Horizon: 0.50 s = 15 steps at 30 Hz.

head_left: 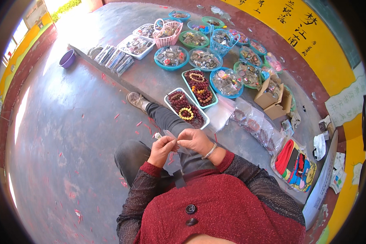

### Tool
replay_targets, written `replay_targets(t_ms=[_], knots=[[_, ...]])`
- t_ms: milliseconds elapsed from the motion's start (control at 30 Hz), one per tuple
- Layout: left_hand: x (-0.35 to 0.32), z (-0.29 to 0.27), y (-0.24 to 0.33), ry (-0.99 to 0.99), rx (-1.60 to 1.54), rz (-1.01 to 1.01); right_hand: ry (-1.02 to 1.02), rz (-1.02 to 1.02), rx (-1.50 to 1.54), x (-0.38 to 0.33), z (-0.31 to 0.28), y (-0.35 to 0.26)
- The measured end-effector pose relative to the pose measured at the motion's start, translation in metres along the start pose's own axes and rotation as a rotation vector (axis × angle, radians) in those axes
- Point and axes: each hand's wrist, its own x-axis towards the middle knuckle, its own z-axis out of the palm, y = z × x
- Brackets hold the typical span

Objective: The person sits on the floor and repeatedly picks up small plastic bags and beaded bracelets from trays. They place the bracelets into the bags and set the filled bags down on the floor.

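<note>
both hands, left hand (162, 148) and right hand (195, 140), pinch a small clear plastic bag (171, 136) shut-fingered over the lap, stretched between them, near the white tray (171, 96) of bead bracelets just beyond.

Both hands, left hand (162, 149) and right hand (196, 140), pinch a clear plastic bag (171, 136).

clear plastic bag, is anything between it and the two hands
Nothing visible does. The left hand and right hand both pinch the small clear plastic bag directly, above the lap. The nearest tray of brown beads lies apart, farther out.
</note>
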Motion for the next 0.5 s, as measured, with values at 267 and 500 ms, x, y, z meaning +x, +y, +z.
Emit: replay_targets(t_ms=[267,500], knots=[[0.0003,0.0020,-0.0015,-0.027,0.085,-0.011,0.074,0.002,-0.206,-0.0031,-0.0001,-0.0044],[-0.0013,0.0020,-0.0019,-0.055,0.145,-0.013,0.025,0.037,-0.176,-0.0020,-0.0034,0.0000]])
